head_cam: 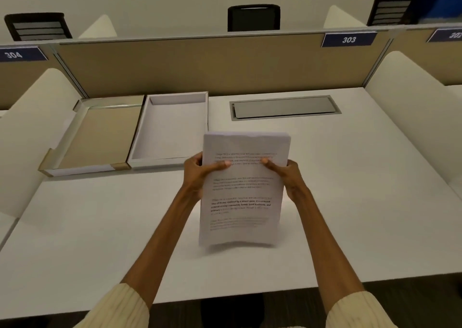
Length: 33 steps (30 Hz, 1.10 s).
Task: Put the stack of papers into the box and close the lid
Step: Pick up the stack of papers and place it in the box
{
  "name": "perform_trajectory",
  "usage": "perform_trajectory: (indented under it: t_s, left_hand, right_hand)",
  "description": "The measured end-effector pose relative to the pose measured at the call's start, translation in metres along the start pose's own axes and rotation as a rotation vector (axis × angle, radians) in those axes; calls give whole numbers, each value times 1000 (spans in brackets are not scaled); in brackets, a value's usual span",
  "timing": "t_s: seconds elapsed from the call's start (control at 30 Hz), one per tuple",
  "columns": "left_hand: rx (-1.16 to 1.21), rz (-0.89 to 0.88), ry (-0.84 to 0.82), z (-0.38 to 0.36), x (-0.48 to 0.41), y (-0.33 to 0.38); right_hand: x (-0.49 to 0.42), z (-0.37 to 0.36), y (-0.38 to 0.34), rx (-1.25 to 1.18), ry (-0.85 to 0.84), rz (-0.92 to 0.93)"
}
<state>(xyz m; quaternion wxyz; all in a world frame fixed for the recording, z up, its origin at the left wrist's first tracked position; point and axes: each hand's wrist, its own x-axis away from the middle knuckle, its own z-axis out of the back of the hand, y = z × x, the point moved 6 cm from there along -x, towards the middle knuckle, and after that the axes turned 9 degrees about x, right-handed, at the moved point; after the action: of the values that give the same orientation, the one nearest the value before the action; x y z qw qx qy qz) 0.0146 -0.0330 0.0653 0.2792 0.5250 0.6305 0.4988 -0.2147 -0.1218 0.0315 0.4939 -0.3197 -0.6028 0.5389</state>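
Observation:
I hold a stack of printed papers (243, 190) upright over the middle of the white desk, its lower edge close to the surface. My left hand (200, 172) grips the left edge and my right hand (287, 175) grips the right edge, thumbs on the front page. The open white box (140, 150) lies empty at the back left of the desk. Its lid (75, 152), brown inside, lies upside down right beside the box on the left.
A grey cable hatch (285, 107) is set into the desk at the back right. A tan partition (200, 65) with a sign reading 303 runs along the far edge. White side dividers (412, 107) flank the desk. Black chairs stand beyond.

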Motion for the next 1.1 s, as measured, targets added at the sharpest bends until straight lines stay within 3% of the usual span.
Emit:
perform_trajectory:
  t_s: [0.13, 0.23, 0.53, 0.7, 1.1]
  left_hand:
    - [28, -148, 2, -2, 1, 33]
    - [13, -191, -3, 2, -1, 37]
    - [-64, -208, -13, 18, 2, 9]
    - [-53, -324, 241, 20, 14, -19]
    - [-198, -299, 306, 33, 11, -49]
  right_hand:
    - [11, -4, -50, -42, 122, 224]
    - [19, -10, -62, -26, 139, 294]
    - [21, -27, -38, 76, 102, 264]
    - [21, -28, -18, 114, 140, 261]
    - [15, -40, 13, 94, 225, 191]
